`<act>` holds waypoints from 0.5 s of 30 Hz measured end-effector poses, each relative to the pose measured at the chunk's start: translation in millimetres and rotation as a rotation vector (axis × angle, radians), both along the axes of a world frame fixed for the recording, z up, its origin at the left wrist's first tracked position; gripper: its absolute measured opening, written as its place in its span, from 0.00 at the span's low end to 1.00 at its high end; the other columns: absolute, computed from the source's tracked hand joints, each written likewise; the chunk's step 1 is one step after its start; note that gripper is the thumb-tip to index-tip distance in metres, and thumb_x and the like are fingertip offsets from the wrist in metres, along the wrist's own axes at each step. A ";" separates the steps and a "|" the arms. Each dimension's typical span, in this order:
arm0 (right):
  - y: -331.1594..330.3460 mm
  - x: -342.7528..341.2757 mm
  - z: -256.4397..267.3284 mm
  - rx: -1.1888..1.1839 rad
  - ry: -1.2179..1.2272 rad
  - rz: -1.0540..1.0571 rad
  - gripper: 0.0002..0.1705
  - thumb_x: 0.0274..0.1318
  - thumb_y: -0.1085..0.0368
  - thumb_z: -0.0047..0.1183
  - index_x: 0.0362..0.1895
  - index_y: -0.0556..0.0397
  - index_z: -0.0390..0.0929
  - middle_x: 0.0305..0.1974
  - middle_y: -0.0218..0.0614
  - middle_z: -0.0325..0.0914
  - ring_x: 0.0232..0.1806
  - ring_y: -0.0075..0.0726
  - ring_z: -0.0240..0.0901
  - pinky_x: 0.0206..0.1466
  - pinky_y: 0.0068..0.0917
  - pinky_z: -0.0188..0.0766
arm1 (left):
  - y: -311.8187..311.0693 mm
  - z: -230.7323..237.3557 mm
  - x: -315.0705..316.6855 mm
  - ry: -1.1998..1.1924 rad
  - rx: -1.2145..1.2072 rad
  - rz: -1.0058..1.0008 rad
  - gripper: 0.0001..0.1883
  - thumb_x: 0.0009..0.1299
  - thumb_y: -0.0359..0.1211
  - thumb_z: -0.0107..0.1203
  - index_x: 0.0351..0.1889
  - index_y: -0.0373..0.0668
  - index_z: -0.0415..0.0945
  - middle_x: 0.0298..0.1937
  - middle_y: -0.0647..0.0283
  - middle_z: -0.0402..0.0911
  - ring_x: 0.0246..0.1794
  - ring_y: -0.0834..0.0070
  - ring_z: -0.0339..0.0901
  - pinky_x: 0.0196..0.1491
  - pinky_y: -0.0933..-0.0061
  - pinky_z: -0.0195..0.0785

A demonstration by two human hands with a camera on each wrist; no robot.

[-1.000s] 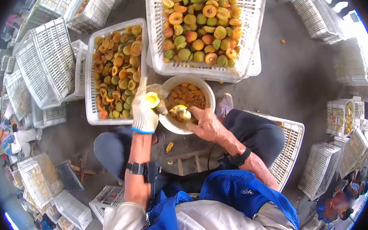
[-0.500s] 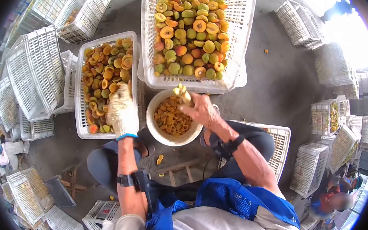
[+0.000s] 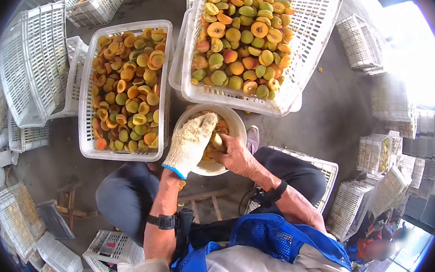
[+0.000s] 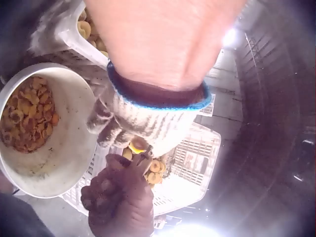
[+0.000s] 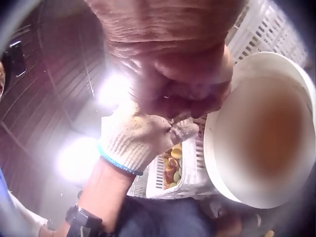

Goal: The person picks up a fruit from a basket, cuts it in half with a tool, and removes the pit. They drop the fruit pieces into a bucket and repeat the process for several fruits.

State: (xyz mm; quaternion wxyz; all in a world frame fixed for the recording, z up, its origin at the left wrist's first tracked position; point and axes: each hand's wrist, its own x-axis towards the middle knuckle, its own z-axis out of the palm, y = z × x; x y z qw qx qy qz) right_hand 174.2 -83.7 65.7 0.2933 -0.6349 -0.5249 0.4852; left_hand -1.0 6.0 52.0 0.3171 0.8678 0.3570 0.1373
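Observation:
In the head view my left hand (image 3: 192, 140), in a knitted white glove with a blue cuff, is over the white bucket (image 3: 241, 126). Its curled fingers hold a yellow fruit half (image 4: 137, 147), which shows between the hands in the left wrist view. My bare right hand (image 3: 236, 155) grips a small tool with a pale handle (image 3: 219, 142). The tool's dark tip (image 4: 143, 157) is right at the fruit; its exact kind is hidden by the fingers. Orange fruit scraps (image 4: 29, 116) lie in the bucket.
A white crate (image 3: 86, 141) of halved, apricot-like fruit stands left of the bucket. Beyond the bucket is a larger crate (image 3: 316, 31) with more fruit, stacked on another. Stacked crates (image 3: 35, 63) line the left side. A wooden frame (image 3: 202, 196) lies between the legs.
My left hand went from near the bucket into the left fruit crate, then came back over the bucket to the right hand. The right hand lifted slightly away, then came down with the tool.

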 end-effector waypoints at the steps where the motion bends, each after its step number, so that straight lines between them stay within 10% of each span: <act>1: -2.0 -0.2 -0.5 -0.051 0.052 0.022 0.18 0.58 0.65 0.61 0.48 0.64 0.78 0.34 0.50 0.84 0.35 0.35 0.78 0.45 0.37 0.76 | -0.2 4.1 -2.2 0.085 0.048 -0.055 0.27 0.72 0.31 0.52 0.72 0.44 0.70 0.68 0.55 0.76 0.63 0.51 0.77 0.64 0.55 0.73; 3: -3.8 5.6 -10.4 -0.101 0.003 0.148 0.19 0.58 0.64 0.62 0.50 0.64 0.78 0.34 0.53 0.84 0.36 0.41 0.80 0.46 0.38 0.76 | 1.9 13.2 -2.0 0.042 0.213 -0.051 0.20 0.77 0.39 0.50 0.65 0.46 0.77 0.59 0.51 0.82 0.57 0.50 0.80 0.59 0.53 0.74; 6: 1.6 13.2 -19.5 0.131 -0.398 -0.009 0.23 0.57 0.62 0.63 0.54 0.62 0.78 0.32 0.55 0.82 0.34 0.45 0.80 0.46 0.39 0.77 | 17.1 65.0 7.3 0.130 -0.363 0.578 0.31 0.81 0.60 0.40 0.47 0.45 0.85 0.37 0.44 0.85 0.45 0.45 0.82 0.48 0.49 0.75; 7: 27.8 20.7 14.1 -0.109 -0.247 -0.203 0.23 0.51 0.62 0.63 0.50 0.61 0.77 0.35 0.60 0.83 0.41 0.67 0.83 0.46 0.49 0.78 | 21.8 81.9 7.2 0.209 -0.368 0.713 0.32 0.81 0.61 0.39 0.47 0.44 0.85 0.40 0.46 0.86 0.46 0.45 0.82 0.49 0.48 0.74; 10: 85.6 61.0 23.0 0.195 -0.527 -0.133 0.18 0.54 0.62 0.63 0.44 0.61 0.79 0.31 0.52 0.78 0.31 0.51 0.76 0.39 0.42 0.75 | 29.2 47.5 -13.3 0.134 -0.173 0.782 0.36 0.80 0.64 0.38 0.48 0.43 0.85 0.42 0.46 0.87 0.48 0.43 0.82 0.54 0.49 0.72; 15: 163.3 71.4 -25.2 0.395 -0.743 0.098 0.21 0.51 0.61 0.61 0.48 0.56 0.76 0.42 0.54 0.78 0.44 0.66 0.78 0.47 0.54 0.74 | 27.2 43.3 2.4 0.049 -0.555 0.840 0.36 0.77 0.64 0.46 0.50 0.39 0.86 0.44 0.46 0.87 0.49 0.49 0.84 0.52 0.57 0.75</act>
